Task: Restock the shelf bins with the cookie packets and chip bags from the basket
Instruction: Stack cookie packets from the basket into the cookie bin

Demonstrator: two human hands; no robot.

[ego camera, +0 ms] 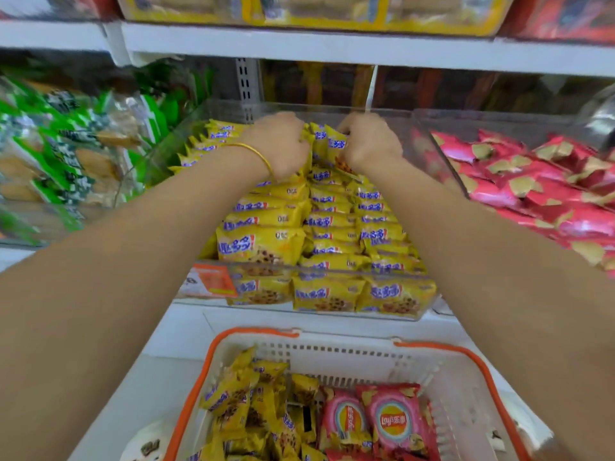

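Note:
Both my arms reach deep into a clear shelf bin (pixel 332 314) packed with rows of yellow cookie packets (pixel 266 244). My left hand (pixel 279 141), with a gold bangle at the wrist, and my right hand (pixel 369 141) grip a bunch of upright yellow packets (pixel 324 144) between them at the back of the bin, fingers curled round the stack. Below, a white basket with orange rim (pixel 213 354) holds more yellow cookie packets (pixel 239 400) on its left and pink chip bags (pixel 392 417) on its right.
A clear bin of pink-red chip bags (pixel 539 188) stands to the right of the cookie bin, and a bin of green packets (pixel 66 154) to the left. A white shelf board (pixel 332 48) runs overhead with yellow boxes on it. An orange price tag (pixel 213 281) sits on the bin's front.

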